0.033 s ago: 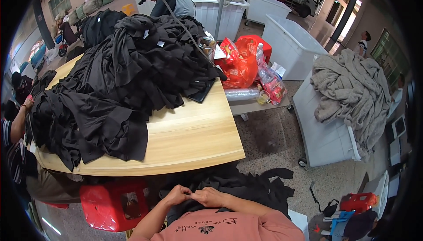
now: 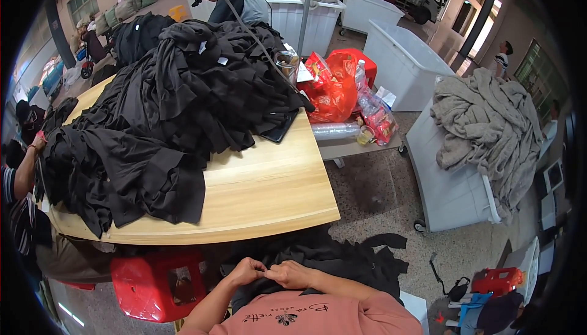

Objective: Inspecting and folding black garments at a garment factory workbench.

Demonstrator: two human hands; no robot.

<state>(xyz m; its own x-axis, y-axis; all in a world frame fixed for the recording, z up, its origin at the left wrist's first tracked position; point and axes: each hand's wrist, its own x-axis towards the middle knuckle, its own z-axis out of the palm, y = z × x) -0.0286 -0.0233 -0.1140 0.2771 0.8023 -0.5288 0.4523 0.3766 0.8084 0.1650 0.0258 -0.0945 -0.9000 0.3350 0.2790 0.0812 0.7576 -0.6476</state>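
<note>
My left hand (image 2: 246, 271) and my right hand (image 2: 291, 274) meet fingertip to fingertip over my lap, both closed in a pinch. Whatever lies between the fingers is too small or hidden to make out. Beneath and beyond them a black garment (image 2: 342, 258) is bunched across my lap, spreading to the right below the table edge. On the wooden table (image 2: 275, 179) ahead lies a big heap of black garments (image 2: 177, 102). A dark phone (image 2: 280, 128) sits partly against the heap's right side.
A red plastic stool (image 2: 137, 286) stands at my left. Past the table's right corner are a red plastic bag (image 2: 333, 93) and a glass jar (image 2: 287, 64). A white wheeled bin (image 2: 443, 179) holds grey cloth (image 2: 483, 124). Co-workers sit at the left (image 2: 24, 176) and behind the heap (image 2: 247, 4).
A person in the far right background has shifted slightly. My hands and the garments stay where they were.
</note>
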